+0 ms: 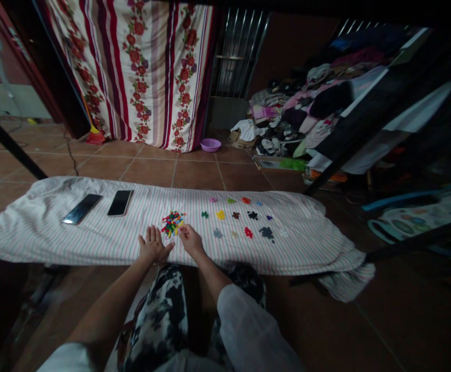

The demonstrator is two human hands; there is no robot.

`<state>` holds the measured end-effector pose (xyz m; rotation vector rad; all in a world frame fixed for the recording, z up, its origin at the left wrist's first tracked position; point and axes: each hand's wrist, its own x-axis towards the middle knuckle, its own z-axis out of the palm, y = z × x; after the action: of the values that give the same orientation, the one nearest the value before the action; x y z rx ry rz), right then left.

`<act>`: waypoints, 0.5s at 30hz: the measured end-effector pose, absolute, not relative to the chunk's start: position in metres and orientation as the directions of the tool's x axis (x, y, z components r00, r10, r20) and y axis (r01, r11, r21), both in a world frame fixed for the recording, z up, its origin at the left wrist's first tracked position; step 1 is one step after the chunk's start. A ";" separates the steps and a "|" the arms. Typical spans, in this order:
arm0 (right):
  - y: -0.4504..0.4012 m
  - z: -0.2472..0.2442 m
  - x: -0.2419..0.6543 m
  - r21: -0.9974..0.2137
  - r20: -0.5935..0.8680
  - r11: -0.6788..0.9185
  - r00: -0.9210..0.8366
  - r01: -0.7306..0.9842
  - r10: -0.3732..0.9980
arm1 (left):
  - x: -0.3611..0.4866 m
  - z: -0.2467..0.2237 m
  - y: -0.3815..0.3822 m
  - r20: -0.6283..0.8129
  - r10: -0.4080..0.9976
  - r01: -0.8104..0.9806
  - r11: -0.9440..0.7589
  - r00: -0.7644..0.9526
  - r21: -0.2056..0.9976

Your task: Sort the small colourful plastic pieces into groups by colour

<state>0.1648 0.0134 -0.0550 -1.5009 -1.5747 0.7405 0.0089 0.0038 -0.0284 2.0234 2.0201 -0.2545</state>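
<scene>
A mixed pile of small coloured pieces (172, 221) lies on a striped cloth (93, 243), too small to name closely. My left hand (153, 249) rests flat on the cloth at the near left of the pile, fingers spread. At the pile's right edge, my right hand (190, 240) has its fingers pinched together; what is between them is too small to make out. To the right lie sorted one-colour heaps, among them yellow pieces (220, 214), red pieces (248, 232), black pieces (252, 215) and dark grey pieces (266, 233).
Two phones, one dark (83, 208) and one light-edged (120, 203), lie on the left of the cloth. Beyond are a floral curtain (140, 77), a purple basin (210, 145) and a large heap of clothes (295, 111). Dark slanting bars flank the cloth.
</scene>
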 end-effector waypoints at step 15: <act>0.004 -0.062 0.171 -0.904 0.107 0.058 0.093 0.423 0.990 | 0.027 0.001 0.019 -0.576 0.815 0.993 -0.009 -0.062 -0.119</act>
<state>0.1713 0.0039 -0.0617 -1.5012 -1.4653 0.8239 0.0272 0.0187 0.0009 1.8790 1.9346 -0.7246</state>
